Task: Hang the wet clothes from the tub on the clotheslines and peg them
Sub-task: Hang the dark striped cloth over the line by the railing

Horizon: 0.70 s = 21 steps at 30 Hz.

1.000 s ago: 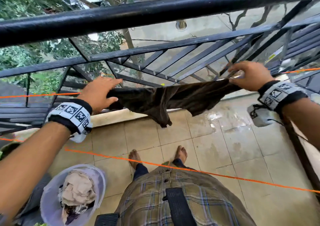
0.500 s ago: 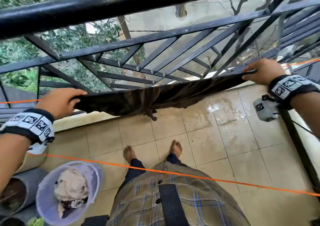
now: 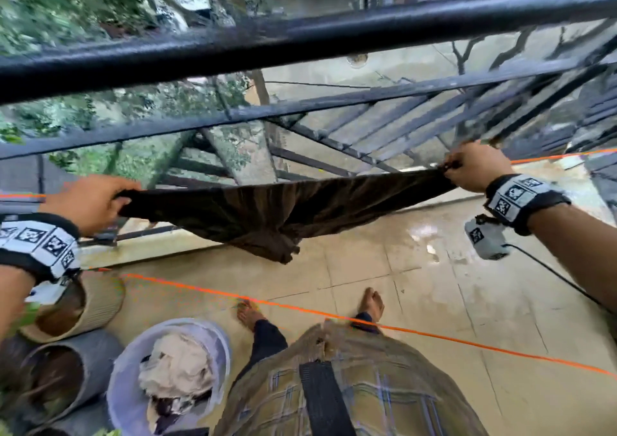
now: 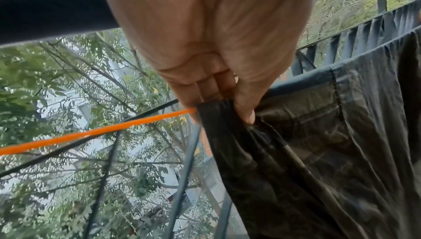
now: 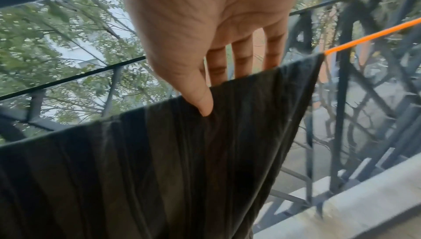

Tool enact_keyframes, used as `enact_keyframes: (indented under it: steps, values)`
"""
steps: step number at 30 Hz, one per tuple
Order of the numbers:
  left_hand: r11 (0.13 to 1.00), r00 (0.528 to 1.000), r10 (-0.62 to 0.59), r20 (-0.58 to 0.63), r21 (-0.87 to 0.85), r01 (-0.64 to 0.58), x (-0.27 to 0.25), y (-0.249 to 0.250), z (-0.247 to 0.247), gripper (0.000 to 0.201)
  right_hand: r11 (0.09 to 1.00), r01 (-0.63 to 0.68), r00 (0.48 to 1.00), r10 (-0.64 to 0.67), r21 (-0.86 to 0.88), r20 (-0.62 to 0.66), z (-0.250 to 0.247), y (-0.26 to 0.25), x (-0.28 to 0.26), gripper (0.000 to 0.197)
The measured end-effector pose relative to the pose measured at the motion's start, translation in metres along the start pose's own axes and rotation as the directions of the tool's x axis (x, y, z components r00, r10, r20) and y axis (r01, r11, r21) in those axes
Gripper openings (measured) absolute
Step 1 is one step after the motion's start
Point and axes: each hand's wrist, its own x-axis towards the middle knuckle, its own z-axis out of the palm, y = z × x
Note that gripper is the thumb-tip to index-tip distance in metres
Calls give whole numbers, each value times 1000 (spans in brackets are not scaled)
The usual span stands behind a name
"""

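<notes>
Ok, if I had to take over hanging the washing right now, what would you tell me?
Left hand pinches the left end of the dark cloth.
Right hand pinches its right end.
The cloth is draped over the far orange clothesline by the railing, spread between both hands.
No pegs show on it.
More wet clothes wait in the tub on the floor at the left.
Left to do: peg this cloth, then hang and peg the rest.

Dark cloth (image 3: 267,208), creased and matt. Orange line (image 4: 91,133), woven cord. Black metal railing (image 3: 300,35), rough-painted. Floor tiles (image 3: 434,268), wet, glossy.
</notes>
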Motion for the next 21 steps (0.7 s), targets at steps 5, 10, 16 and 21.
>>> enact_keyframes:
  steps: [5, 10, 16, 21]
  values:
    - [996, 996, -64, 63, 60, 60, -39, -57, -43, 31, 993, 106, 993, -104, -42, 45, 4, -123, -13, 31]
    - [988, 993, -98, 70, 128, 88, -60, -128, -70, 25, 970, 232, 969, -224, -69, 100, -4, -240, -42, 32]
    - [977, 991, -137, 5, 168, 134, -75, -193, -95, 25, 879, 456, 889, -445, -138, 106, -19, -346, -75, 22]
    - [947, 976, -181, -118, 247, 206, -89, -263, -99, 27, 795, 593, 805, -588, -124, 83, -21, -425, -90, 23]
